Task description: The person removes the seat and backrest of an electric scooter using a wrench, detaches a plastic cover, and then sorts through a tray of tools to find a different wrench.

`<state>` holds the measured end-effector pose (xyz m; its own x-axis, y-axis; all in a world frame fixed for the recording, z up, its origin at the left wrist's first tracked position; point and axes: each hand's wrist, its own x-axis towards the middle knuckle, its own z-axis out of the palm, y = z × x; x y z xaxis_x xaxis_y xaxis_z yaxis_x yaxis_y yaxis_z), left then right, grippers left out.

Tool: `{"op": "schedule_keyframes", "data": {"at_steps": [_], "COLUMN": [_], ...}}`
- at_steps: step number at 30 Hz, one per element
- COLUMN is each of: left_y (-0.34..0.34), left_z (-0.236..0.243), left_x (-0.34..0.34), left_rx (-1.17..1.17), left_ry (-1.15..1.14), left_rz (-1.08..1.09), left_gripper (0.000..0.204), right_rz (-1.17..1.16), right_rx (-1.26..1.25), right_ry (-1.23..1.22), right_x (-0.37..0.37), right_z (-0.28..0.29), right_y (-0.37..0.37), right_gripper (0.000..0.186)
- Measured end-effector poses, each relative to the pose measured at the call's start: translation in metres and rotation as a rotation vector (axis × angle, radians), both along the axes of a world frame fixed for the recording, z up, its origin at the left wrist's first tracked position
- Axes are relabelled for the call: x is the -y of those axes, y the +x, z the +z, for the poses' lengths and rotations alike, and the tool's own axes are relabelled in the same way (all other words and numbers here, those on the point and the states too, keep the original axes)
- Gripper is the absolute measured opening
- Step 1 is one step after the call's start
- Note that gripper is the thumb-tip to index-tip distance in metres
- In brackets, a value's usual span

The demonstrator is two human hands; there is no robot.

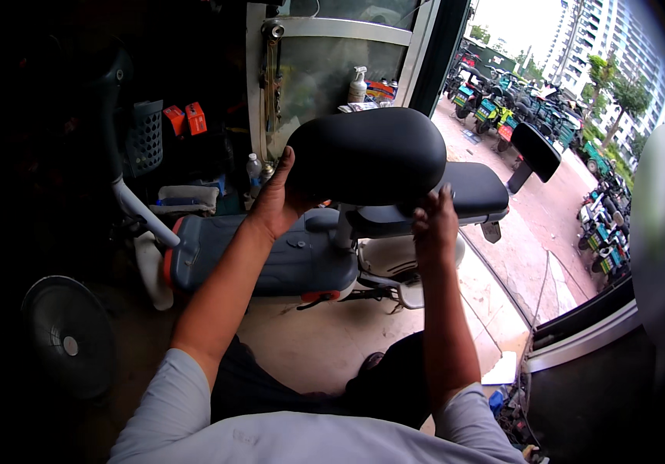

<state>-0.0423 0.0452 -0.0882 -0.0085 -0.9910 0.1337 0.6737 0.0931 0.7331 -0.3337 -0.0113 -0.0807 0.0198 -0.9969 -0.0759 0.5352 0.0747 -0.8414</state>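
One grey-decked scooter (305, 259) with a front basket (147, 133), a rear seat (475, 185) and a backrest (535, 151) is seen side-on, its middle partly hidden by a black seat (363, 151) shown above it, a white spray bottle (358, 85) being placed beyond. The black seat is clasped at its left end by the left hand (280, 201), thumb raised; the right hand (435, 220) is held with curled fingers by the lower right edge, though its grip cannot be told. A pale floor (313, 340) is lit from the doorway (583, 338) at right, parked scooters (525, 106) being shown outside.
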Motion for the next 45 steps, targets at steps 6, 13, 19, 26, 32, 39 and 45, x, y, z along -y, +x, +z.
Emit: {"op": "schedule_keyframes", "data": {"at_steps": [6,13,19,26,32,39,45], "left_y": [-0.013,-0.018,-0.027,-0.036,-0.033,-0.031,-0.03], "left_z": [-0.011,-0.018,-0.02,-0.031,-0.035,-0.041,-0.043], "left_x": [-0.003,0.0,0.008,0.012,0.017,0.021,0.024], "left_rx": [-0.248,-0.322,-0.488,-0.611,-0.614,-0.643,-0.672], "left_ry": [-0.052,-0.097,-0.141,-0.16,-0.197,-0.238,-0.241], "left_rz": [-0.128,-0.132,-0.121,-0.119,-0.192,-0.207,-0.247], "left_gripper": [0.077,0.079,0.082,0.079,0.081,0.082,0.077], "right_rz": [0.062,0.07,0.292,0.219,0.277,0.328,0.335], "right_rx": [-0.089,0.003,0.094,0.102,0.258,0.49,0.545], "right_ry": [-0.126,-0.234,-0.211,-0.115,-0.147,0.043,0.086], "right_x": [0.03,0.026,0.035,0.053,0.047,0.027,0.034], "right_z": [0.021,0.026,0.015,0.027,0.001,0.002,-0.009], "right_y": [-0.004,0.014,0.001,0.01,0.001,0.015,0.017], "right_gripper": [0.029,0.031,0.04,0.045,0.027,0.022,0.021]}}
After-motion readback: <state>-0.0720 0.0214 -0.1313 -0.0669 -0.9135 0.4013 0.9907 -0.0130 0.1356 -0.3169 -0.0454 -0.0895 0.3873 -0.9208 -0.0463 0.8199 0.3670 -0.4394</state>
